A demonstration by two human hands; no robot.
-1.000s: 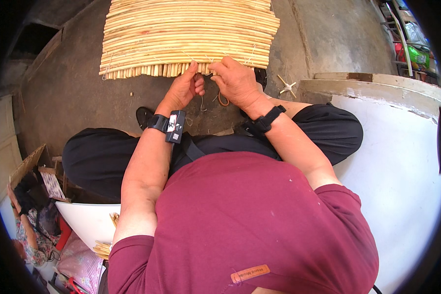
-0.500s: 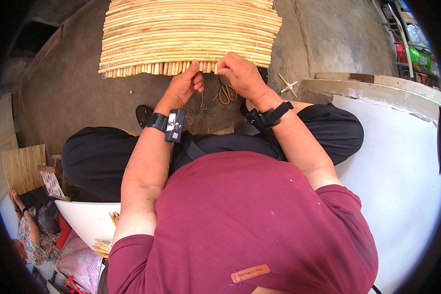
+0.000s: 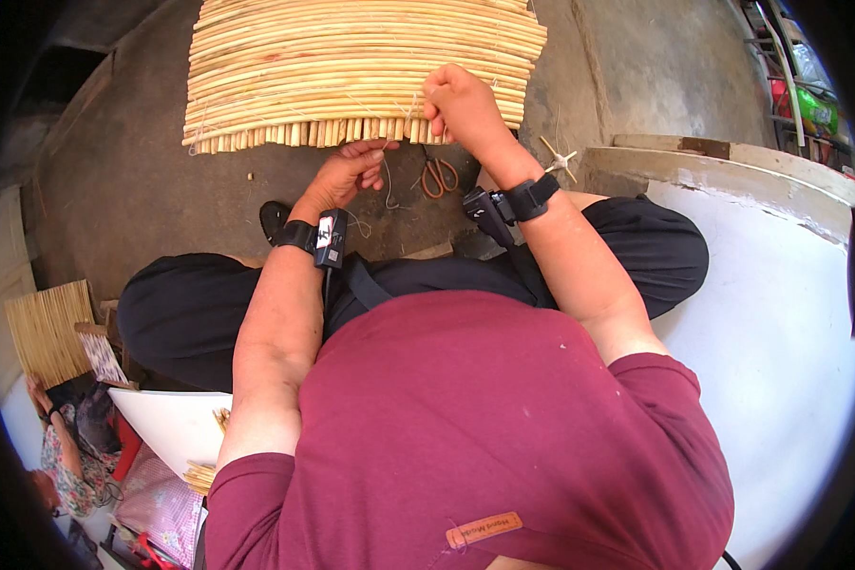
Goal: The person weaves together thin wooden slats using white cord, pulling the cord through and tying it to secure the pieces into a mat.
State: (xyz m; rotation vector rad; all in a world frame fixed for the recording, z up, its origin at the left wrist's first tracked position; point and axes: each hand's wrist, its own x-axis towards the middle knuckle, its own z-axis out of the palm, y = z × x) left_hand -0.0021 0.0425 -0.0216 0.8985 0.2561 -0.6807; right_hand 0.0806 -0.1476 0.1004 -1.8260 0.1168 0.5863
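Note:
A mat of pale, round sticks (image 3: 351,71) bound with thin white string lies in front of me, its near edge showing the stick ends. My left hand (image 3: 347,176) is just below that edge, its thumb and fingers pinched together. A thin string (image 3: 388,176) hangs down by those fingertips. Over the right part of the mat, my right hand (image 3: 465,109) is closed with its fingertips together; whatever they hold is too fine to make out. A pair of scissors (image 3: 437,179) with orange-brown handles lies on the floor between my hands.
A small cross of sticks (image 3: 559,160) bound at its middle lies on the floor to the right, near a low ledge (image 3: 712,166). At the left, another person (image 3: 71,456) sits by a second stick mat (image 3: 49,328). Loose sticks (image 3: 199,477) lie beside a white board (image 3: 171,423).
My right hand has lifted from the mat's near edge to over its sticks. My left hand has dropped slightly below the edge and turned. The mat has shifted slightly left.

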